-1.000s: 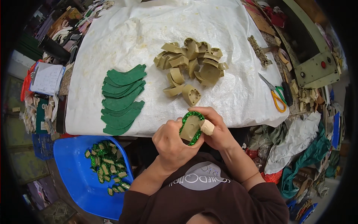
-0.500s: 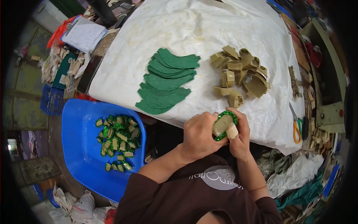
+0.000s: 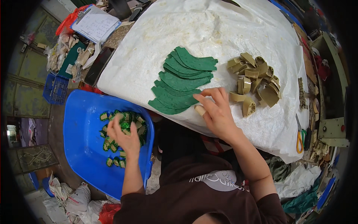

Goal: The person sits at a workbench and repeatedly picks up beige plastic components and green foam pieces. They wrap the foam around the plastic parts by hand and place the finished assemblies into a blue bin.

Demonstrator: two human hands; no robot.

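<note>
Over the blue basin my left hand is open, fingers apart, above a heap of glittery green-wrapped pieces with tan faces. Whether it touches any of them I cannot tell. My right hand reaches onto the table with its fingers stretched out. Its index fingertip is at the right edge of the fanned stack of curved green sheets, and a tan cover wraps its thumb. To the right lies a pile of tan moulded pieces that look like shoe heels.
A white sheet covers the table. Orange-handled scissors lie by its right edge. Beyond the far left corner are a clipboard with paper and a small blue crate. Bags lie on the floor at lower left.
My hands have parted. The green-wrapped piece has left them; my left hand has moved left over the basin, and my right hand has moved forward and left to the green sheets.
</note>
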